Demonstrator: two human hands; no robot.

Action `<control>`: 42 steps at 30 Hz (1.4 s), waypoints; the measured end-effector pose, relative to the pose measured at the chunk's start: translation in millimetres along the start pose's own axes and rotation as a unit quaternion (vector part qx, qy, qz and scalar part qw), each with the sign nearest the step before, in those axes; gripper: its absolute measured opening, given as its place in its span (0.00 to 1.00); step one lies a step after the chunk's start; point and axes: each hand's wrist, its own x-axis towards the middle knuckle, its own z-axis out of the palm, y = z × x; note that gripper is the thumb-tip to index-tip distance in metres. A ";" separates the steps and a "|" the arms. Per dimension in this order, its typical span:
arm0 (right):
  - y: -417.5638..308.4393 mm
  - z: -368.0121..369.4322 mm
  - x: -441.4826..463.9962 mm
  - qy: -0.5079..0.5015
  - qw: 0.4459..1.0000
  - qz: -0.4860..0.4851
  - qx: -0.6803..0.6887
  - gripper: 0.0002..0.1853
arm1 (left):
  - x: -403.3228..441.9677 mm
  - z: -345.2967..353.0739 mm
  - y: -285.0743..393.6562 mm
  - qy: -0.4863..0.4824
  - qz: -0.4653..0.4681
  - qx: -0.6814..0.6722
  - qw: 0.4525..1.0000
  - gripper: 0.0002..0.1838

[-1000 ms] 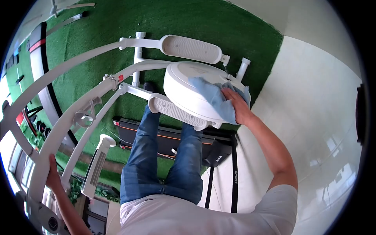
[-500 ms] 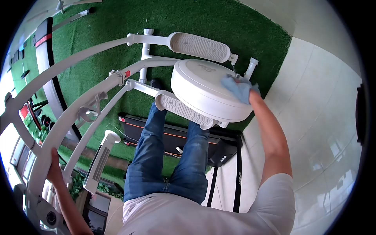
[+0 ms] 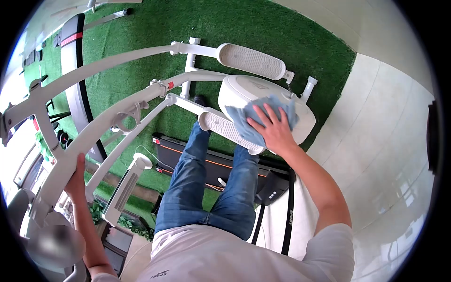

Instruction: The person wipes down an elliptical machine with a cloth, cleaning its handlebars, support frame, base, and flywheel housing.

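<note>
My right hand (image 3: 274,129) lies with fingers spread on a blue cloth (image 3: 244,123), pressing it against the side of the white round housing (image 3: 232,89) of an exercise machine. At the left, my left hand (image 3: 76,181) is wrapped round the machine's thick white central post (image 3: 94,134); its fingers are partly hidden behind the post. Two ribbed pedals flank the housing, the far pedal (image 3: 251,61) above it and the near pedal (image 3: 225,129) just below, partly under the cloth.
Under my legs lies a black treadmill (image 3: 181,152) with orange lines. A white tower fan (image 3: 124,192) stands at the lower left, and a padded bench (image 3: 75,80) beyond the post. Green turf (image 3: 141,23) meets pale floor tiles (image 3: 371,94) at the right.
My right hand and the cloth have moved from the housing's far right end to its near left side, the fingers now spread. The view has shifted; my left hand stays on the post.
</note>
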 end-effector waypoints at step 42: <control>-29.6 72.4 -62.2 0.308 0.815 0.478 0.114 0.37 | 7.7 7.3 -46.8 -0.007 -0.074 0.013 0.997 0.27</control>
